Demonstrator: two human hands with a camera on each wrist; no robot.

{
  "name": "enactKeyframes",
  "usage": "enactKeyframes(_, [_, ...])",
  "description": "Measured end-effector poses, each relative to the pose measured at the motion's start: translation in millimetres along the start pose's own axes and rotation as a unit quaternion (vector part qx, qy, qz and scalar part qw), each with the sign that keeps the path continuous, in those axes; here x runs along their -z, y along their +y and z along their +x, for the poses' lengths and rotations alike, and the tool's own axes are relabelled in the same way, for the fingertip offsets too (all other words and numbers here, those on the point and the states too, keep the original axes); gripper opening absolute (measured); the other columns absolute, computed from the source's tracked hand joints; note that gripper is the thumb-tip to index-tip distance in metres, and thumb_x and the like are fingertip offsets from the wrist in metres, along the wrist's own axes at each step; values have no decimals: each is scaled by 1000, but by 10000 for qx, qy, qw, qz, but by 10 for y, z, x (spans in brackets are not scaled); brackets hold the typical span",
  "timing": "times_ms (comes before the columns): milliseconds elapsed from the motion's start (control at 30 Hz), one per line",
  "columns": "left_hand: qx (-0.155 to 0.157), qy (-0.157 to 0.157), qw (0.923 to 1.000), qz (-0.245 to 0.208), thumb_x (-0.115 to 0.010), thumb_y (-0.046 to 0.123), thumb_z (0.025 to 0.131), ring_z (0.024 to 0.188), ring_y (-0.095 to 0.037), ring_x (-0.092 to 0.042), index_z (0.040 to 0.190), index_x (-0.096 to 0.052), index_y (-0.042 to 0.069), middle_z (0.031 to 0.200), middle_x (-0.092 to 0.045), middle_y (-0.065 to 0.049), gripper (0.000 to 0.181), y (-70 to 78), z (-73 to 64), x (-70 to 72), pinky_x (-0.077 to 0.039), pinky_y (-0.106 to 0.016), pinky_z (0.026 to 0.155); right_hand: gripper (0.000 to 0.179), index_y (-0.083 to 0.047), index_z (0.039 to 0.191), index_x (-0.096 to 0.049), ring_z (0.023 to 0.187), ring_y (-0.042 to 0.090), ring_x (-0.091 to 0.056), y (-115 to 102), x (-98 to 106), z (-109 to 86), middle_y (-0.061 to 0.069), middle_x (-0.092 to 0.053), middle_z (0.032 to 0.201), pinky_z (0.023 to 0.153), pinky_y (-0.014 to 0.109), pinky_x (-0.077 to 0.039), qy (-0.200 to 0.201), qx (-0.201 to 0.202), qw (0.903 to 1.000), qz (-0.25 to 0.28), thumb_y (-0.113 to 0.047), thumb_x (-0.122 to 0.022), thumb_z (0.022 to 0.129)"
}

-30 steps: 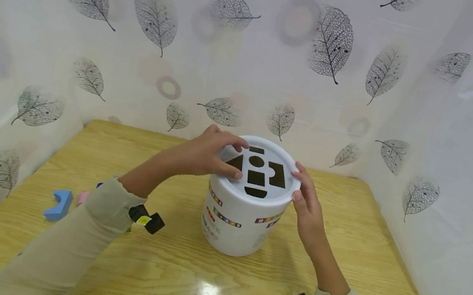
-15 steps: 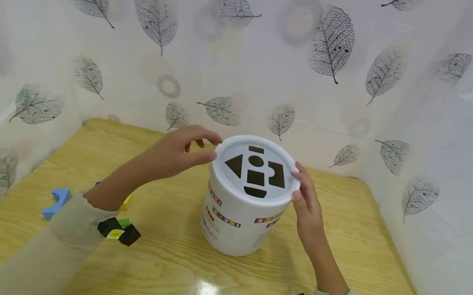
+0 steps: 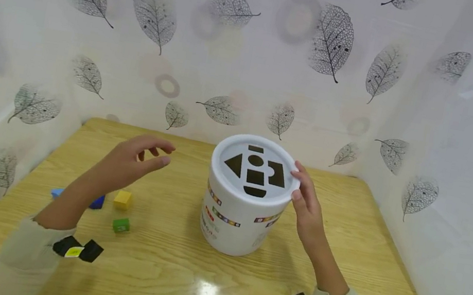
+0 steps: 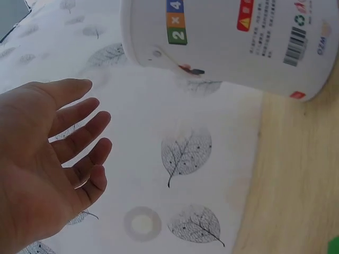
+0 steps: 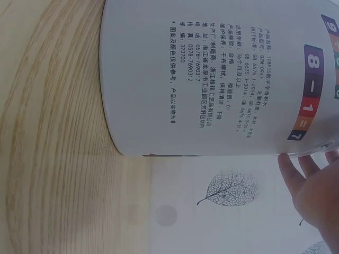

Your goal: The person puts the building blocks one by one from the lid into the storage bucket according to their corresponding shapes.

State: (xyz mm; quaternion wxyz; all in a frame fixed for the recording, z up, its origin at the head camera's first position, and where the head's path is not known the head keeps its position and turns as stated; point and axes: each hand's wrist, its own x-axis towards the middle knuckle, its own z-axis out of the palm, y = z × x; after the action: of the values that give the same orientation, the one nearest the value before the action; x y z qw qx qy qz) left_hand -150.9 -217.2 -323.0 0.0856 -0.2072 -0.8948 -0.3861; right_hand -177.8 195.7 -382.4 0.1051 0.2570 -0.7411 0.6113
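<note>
A white bucket (image 3: pixel 229 219) printed with sums stands upright on the table, its white lid (image 3: pixel 231 180) cut with several shaped holes. My right hand (image 3: pixel 308 206) rests fingertips and thumb spread along the right side of the lid's rim; the right wrist view shows these fingers (image 5: pixel 290 172) at the lid's edge. Left of the bucket, my left hand (image 3: pixel 133 159) is in the air holding nothing, fingers loosely bent and thumb apart. Nearest below it on the table lie a yellow block (image 3: pixel 123 200) and a green block (image 3: pixel 121 225).
A dark blue block (image 3: pixel 98 202) and a light blue block (image 3: pixel 56 192) lie partly hidden by the left forearm. The wooden table (image 3: pixel 176 283) is enclosed at the back and sides by a leaf-printed curtain (image 3: pixel 250 66).
My left hand has left the lid, where it touched the area around the triangular hole, and moved left and slightly down. The yellow and green blocks have come into view. My right hand stays put.
</note>
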Motion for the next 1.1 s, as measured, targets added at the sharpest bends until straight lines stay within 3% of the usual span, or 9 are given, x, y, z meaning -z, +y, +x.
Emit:
enactKeyframes(300, [597,41,9981,142,-55,36,105,108,-18,-55,143,-54,16,131,-62,-4,43,-404,-326,-61,-44,-31,84,40,-5,147,-42,155,21,-18,-8,24,-30,-4,-24,166,116,16,-28,57,-20,10000,-23,-17,-38,109])
enactKeyframes(567, [1081,-97,9934,366,-57,37,103,108,-25,-54,143,-53,11,132,-62,-13,47,-738,-576,-74,-46,-40,83,41,-4,147,-40,155,23,-17,-5,25,-27,-4,-23,167,115,16,-31,-1,-8,10000,88,-19,-38,109])
enactKeyframes(767, [1087,-366,9921,513,-64,32,100,109,-37,-56,138,-57,4,133,-62,-20,48,-904,-685,-62,-49,-51,85,41,-5,148,-41,155,22,-18,-2,17,6,-4,-24,166,114,17,-32,-15,29,10000,45,-19,-38,109])
enactKeyframes(867, [999,-526,9925,476,-68,30,98,117,-44,-56,136,-59,0,134,-61,-22,49,-961,-716,-68,-48,-60,92,41,-6,147,-42,155,21,-18,2,14,14,-5,-24,166,115,17,-31,-13,37,10000,42,-20,-39,109])
enactKeyframes(967, [1018,-667,9918,400,-72,30,95,130,-51,-46,136,-59,0,137,-59,-24,52,-991,-731,-82,-38,-69,100,41,-6,147,-42,155,21,-17,5,17,14,-5,-24,166,115,18,-31,-14,64,10000,46,-22,-39,109])
enactKeyframes(1100, [1366,-857,9863,339,-73,36,93,134,-54,-29,138,-58,3,142,-52,-25,57,-1009,-753,-102,-31,-73,98,42,-7,148,-42,156,20,-17,8,28,11,-5,-24,167,115,19,-32,-50,90,9999,24,-23,-39,109])
